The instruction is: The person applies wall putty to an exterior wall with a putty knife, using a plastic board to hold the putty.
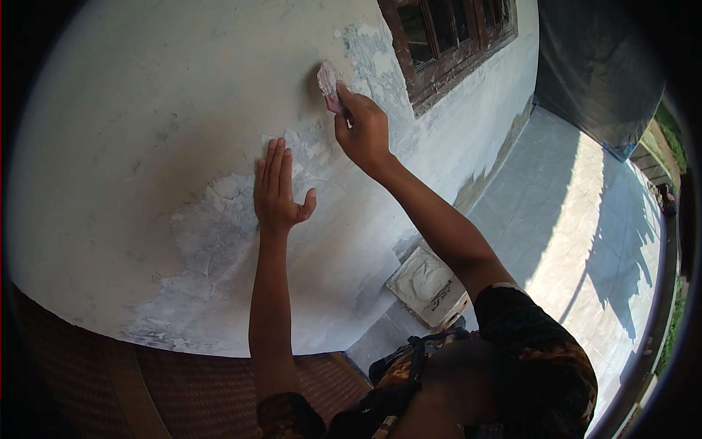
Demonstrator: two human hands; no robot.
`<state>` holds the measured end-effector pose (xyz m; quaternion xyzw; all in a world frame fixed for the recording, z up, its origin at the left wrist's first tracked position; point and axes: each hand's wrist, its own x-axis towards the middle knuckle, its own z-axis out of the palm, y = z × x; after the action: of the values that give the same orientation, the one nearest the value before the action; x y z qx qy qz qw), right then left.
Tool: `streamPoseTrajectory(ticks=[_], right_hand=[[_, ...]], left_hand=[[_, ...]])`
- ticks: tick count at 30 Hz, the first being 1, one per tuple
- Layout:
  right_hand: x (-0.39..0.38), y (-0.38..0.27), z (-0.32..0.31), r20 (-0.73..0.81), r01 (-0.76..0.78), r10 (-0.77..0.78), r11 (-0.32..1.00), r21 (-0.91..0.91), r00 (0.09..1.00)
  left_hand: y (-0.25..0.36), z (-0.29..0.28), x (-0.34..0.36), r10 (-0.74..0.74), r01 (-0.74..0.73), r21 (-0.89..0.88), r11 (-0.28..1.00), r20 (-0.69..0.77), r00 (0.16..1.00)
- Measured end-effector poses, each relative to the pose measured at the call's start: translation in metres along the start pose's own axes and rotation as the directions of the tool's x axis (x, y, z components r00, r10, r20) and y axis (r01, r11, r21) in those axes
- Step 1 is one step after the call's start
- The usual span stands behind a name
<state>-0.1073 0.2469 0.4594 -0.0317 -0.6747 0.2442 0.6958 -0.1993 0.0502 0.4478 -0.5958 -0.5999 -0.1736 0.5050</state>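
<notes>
My right hand (362, 128) pinches a small pinkish scraper (328, 84) smeared with pale paste. Its blade is up against the wall, left of the window. Below and to the left, my left hand (276, 186) lies against the wall, fingers stretched upward and thumb apart, holding nothing. The wall (161, 95) is off-white, with a rough, flaking patch (212, 227) of grey and white beside and below my left hand. Another patchy grey area (369, 55) lies between the scraper and the window.
A brown wooden window (453, 44) with dark panes is at the upper right. On the tiled floor (504, 175) near the wall's foot stands a squarish container (424, 282) of white paste. A dark sheet (599, 66) hangs at the far right. Brown woven panelling (197, 388) borders the wall at lower left.
</notes>
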Motion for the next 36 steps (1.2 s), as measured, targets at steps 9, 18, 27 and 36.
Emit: streamPoseTrajectory(ticks=[9, 18, 27, 36], right_hand=[[-0.080, -0.014, 0.007, 0.176, 0.113, -0.122, 0.992, 0.059, 0.977], [0.015, 0.024, 0.002, 0.011, 0.045, -0.043, 0.983, -0.177, 0.999], [-0.120, -0.032, -0.046, 0.503, -0.610, 0.441, 0.755, 0.239, 0.743], [-0.194, 0.008, -0.106, 0.684, -0.929, 0.711, -0.125, 0.349, 0.162]], left_hand=[[-0.006, 0.000, -0.001, 0.008, -0.008, 0.010, 1.000, -0.010, 1.000], [0.003, 0.001, 0.005, 0.004, -0.004, -0.001, 1.000, 0.020, 1.000], [0.011, 0.001, -0.017, -0.070, 0.072, -0.148, 0.986, 0.021, 0.997], [0.089, 0.028, -0.106, -0.313, 0.352, -0.386, 0.853, 0.162, 0.936]])
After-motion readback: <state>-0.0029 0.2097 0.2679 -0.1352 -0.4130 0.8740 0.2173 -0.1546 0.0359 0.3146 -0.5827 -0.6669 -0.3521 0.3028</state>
